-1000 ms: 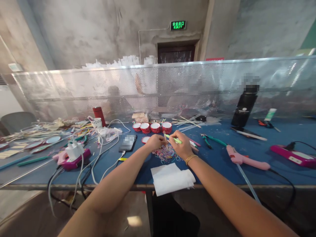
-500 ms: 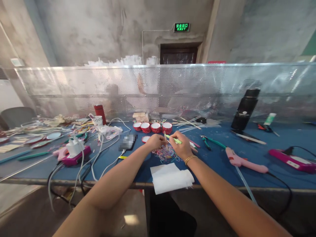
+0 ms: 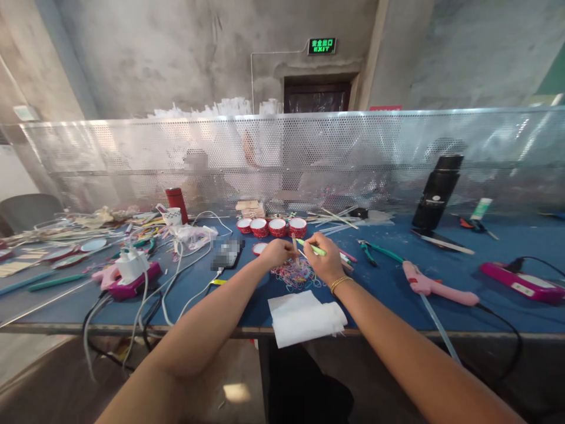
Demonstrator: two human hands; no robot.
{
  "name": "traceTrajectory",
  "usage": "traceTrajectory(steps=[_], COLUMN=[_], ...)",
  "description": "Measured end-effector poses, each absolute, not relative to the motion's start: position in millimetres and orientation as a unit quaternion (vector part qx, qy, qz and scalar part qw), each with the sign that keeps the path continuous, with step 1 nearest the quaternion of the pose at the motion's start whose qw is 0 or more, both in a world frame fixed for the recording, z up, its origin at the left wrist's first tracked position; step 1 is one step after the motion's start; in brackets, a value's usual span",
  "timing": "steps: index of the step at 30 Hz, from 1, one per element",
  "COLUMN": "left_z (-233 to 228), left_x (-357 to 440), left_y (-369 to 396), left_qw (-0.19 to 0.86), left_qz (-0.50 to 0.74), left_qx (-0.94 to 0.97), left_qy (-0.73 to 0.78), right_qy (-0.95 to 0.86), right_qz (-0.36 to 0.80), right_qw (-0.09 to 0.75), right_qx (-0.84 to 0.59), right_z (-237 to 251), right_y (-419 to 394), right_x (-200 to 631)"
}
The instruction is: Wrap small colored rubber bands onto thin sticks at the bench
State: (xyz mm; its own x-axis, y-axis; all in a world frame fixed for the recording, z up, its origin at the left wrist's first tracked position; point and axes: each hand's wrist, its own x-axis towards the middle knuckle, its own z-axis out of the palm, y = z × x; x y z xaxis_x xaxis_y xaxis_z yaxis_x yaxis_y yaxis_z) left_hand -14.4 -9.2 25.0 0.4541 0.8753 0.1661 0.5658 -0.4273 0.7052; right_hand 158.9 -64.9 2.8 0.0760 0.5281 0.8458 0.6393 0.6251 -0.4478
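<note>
Left hand (image 3: 279, 253) pinches one narrow flat tan stick (image 3: 295, 244), right hand (image 3: 326, 259) grips one slim light-green pen (image 3: 316, 249)

At far left, two slim pen-shaped tools, one blue (image 3: 25, 283) and one green (image 3: 57, 282), lie on the blue-topped counter (image 3: 384, 306). Right of them, one magenta power strip (image 3: 136, 282) carries a white plug, and white cables (image 3: 179, 282) loop across to the near edge, crowding the room left of the forearm. Farther back stand one red cylindrical bottle (image 3: 176, 203) and one white patterned cup (image 3: 174, 217); one dark rectangular phone (image 3: 229, 253) lies nearer.

In the middle, four red-sided round stacks with white tops (image 3: 278, 227) form a row beyond the hands, closing off the far side. The left fingers are bent inward around the upright stick; the right fingers are curled round the pen, which slants toward it. Both are above a loose heap of thin coloured loops (image 3: 295, 278), too tangled to count. One folded white sheet (image 3: 304, 318) overhangs the near edge.

To the right, blue surface shows between the right forearm and one pair of teal-handled pliers (image 3: 384, 252). Beyond these come one pink glue gun (image 3: 436, 288), one black bottle (image 3: 436, 194) and another magenta power strip (image 3: 523, 282). A perforated metal panel (image 3: 353, 153) bounds the far edge.
</note>
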Motion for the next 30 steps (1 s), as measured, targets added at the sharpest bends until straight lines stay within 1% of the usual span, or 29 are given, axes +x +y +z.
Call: traceTrajectory(steps=[4,6,9,12,14,20,24,27,28,30], left_z=[28.0,29.4,29.6,27.8,27.0,26.1,23.6,39.6,49.9,74.0], left_x=[-12.7,-11.8,-9.9,-8.3,-8.5,-11.5,-7.0,-14.1,-21.5,-45.0], left_y=[-13.0,-15.1,-17.8,-18.6,-17.7,-19.1,-19.0,-6.5,-0.3,12.5], left_qw=[0.313,0.334,0.369,0.391,0.389,0.325,0.334,0.372,0.362,0.277], left_qz=[0.273,0.282,0.285,0.287,0.298,0.294,0.299,0.286,0.278,0.252], left_qx=[0.782,0.77,0.758,0.741,0.732,0.745,0.748,0.753,0.764,0.794], left_qy=[0.465,0.465,0.456,0.464,0.474,0.503,0.489,0.462,0.456,0.479], right_qy=[-0.653,-0.654,-0.65,-0.638,-0.632,-0.611,-0.598,-0.59,-0.588,-0.588], right_qz=[0.033,0.074,0.106,0.149,0.17,0.205,0.258,0.228,0.208,0.175], right_qw=[0.624,0.61,0.587,0.587,0.589,0.586,0.61,0.628,0.633,0.638], right_qx=[-0.428,-0.441,-0.471,-0.475,-0.474,-0.491,-0.451,-0.453,-0.459,-0.464], right_z=[0.7,-2.2,-7.0,-10.0,-11.2,-16.5,-18.2,-15.4,-13.9,-10.9], right_y=[-60.0,-56.2,-51.2,-49.7,-50.1,-47.3,-44.1,-46.2,-47.7,-51.2], right_x=[159.3,158.1,154.6,150.8,149.1,147.0,145.6,145.5,145.6,145.8])
